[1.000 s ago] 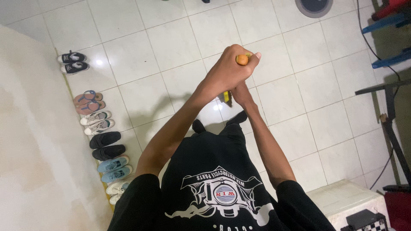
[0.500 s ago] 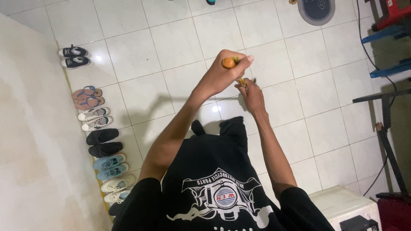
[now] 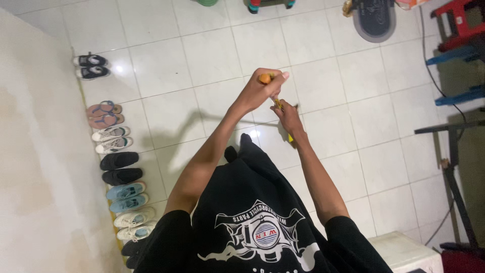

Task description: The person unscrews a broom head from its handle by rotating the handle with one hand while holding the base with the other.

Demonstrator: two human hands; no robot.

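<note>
Since the earlier frames both hands have drawn a little farther from the body and lower in view, and the right hand [image 3: 288, 115] has slid down the yellow handle [image 3: 277, 102] so that it now sits just below the left hand [image 3: 258, 92] instead of tucked under it. The left hand is closed in a fist round the orange tip [image 3: 265, 78] of the handle, thumb laid along the top; the right hand's fingers are curled round the shaft nearer the floor, with a sliver of yellow showing beneath the wrist. What hangs at the lower end is hidden behind the forearm and the black shirt [image 3: 252, 202] (the body blocks most of the near floor). Along the left wall runs a row of shoes [image 3: 118, 162] on the white tiled floor [image 3: 166, 76], from dark sneakers at the far end through sandals to pale trainers near. At the far right lies a grey oval mat [image 3: 374, 20], beside it a red stool [image 3: 457, 20]; blue bars and a dark metal stand [image 3: 452, 151] line the right edge, and a white box [image 3: 404, 253] sits near right.
</note>
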